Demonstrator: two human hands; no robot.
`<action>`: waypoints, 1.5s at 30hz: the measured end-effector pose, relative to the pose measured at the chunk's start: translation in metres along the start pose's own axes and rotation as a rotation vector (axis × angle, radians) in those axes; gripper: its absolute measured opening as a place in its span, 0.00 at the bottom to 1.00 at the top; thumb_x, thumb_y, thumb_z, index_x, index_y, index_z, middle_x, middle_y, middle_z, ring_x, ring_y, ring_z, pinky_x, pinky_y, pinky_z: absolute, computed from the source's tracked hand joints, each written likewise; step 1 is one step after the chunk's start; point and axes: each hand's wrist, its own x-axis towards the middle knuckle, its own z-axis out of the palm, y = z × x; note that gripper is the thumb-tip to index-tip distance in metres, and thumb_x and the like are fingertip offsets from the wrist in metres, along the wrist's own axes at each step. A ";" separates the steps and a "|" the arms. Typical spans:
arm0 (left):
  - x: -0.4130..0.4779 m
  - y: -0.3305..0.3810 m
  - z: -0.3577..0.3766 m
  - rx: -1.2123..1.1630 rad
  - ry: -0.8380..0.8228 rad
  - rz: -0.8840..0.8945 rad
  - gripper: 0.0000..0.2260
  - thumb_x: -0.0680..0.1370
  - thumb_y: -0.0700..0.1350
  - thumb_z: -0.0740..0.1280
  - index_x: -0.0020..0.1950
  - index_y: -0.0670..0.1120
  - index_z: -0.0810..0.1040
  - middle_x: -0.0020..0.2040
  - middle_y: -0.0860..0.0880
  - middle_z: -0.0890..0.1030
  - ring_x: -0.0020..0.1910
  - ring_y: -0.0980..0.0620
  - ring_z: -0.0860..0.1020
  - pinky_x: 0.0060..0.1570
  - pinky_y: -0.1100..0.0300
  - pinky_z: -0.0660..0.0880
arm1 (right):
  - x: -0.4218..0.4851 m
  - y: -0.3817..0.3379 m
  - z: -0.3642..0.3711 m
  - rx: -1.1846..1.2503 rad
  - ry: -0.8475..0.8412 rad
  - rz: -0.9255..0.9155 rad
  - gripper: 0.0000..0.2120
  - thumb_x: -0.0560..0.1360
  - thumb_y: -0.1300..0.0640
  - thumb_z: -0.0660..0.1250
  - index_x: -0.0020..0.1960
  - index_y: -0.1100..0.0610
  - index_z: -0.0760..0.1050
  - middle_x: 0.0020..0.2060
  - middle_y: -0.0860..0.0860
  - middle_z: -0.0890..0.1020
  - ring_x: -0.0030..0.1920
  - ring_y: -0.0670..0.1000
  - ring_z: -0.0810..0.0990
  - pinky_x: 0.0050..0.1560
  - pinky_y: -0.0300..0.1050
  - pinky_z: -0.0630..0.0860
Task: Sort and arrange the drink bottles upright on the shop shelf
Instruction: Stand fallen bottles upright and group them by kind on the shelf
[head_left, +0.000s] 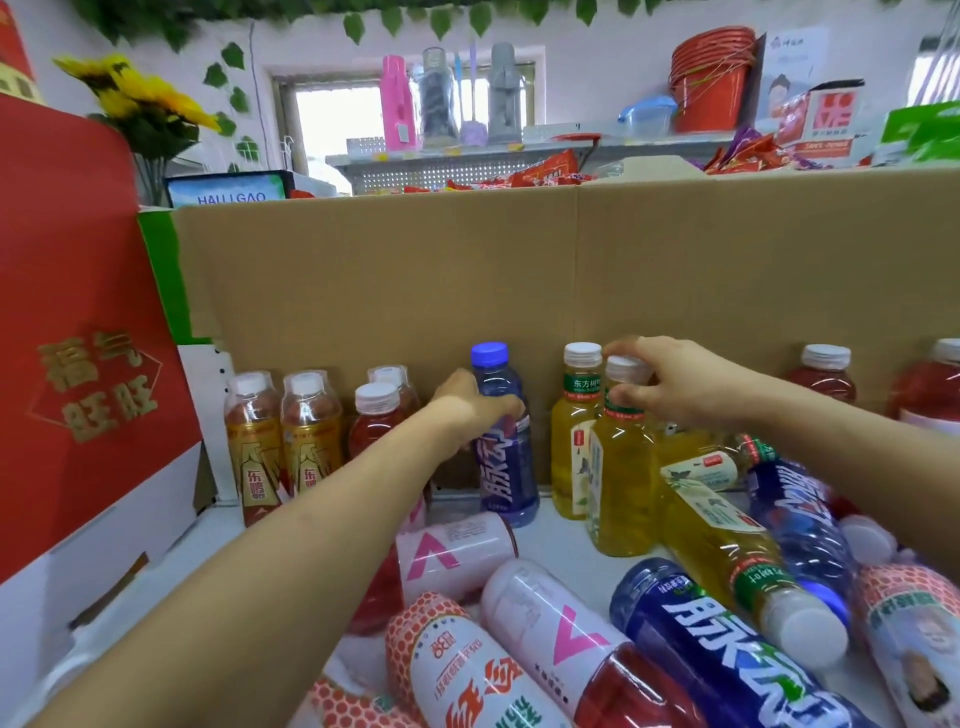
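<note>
My left hand (470, 402) grips an upright blue bottle (506, 467) with a blue cap, standing at the back of the white shelf (561, 545). My right hand (670, 387) holds the neck and white cap of an upright yellow tea bottle (621, 483); a second yellow tea bottle (571, 431) stands just behind it. At the left, two gold-labelled bottles (283, 441) and two red drink bottles (376, 415) stand upright. Several bottles lie on their sides in front: pink-labelled (550, 629), blue (727, 654), yellow (727, 551) and orange-dotted (467, 670).
A tall cardboard wall (571, 291) backs the shelf. A red gift box (78, 338) stands at the left. Red drink bottles (826, 374) stand upright at the far right. Beyond the cardboard are snack packs, buckets and a window.
</note>
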 end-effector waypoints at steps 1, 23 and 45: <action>0.000 0.003 0.001 0.003 -0.017 -0.029 0.11 0.74 0.48 0.75 0.50 0.49 0.75 0.54 0.45 0.82 0.51 0.45 0.80 0.50 0.50 0.79 | -0.002 0.000 0.001 0.003 -0.004 -0.007 0.28 0.78 0.51 0.69 0.75 0.48 0.63 0.67 0.53 0.74 0.55 0.51 0.78 0.44 0.40 0.81; -0.146 -0.108 -0.129 0.635 -0.370 -0.288 0.19 0.79 0.61 0.66 0.67 0.54 0.76 0.58 0.58 0.77 0.53 0.61 0.75 0.50 0.66 0.70 | -0.028 -0.079 0.104 -0.150 -0.510 -0.385 0.18 0.81 0.51 0.63 0.71 0.44 0.72 0.68 0.45 0.74 0.64 0.46 0.73 0.67 0.47 0.71; -0.172 -0.035 -0.117 0.195 -0.009 0.085 0.17 0.79 0.55 0.68 0.67 0.53 0.75 0.55 0.58 0.80 0.54 0.60 0.80 0.52 0.63 0.77 | -0.003 -0.076 0.117 0.486 -0.056 0.051 0.27 0.67 0.50 0.79 0.61 0.50 0.71 0.50 0.48 0.81 0.49 0.48 0.80 0.39 0.38 0.73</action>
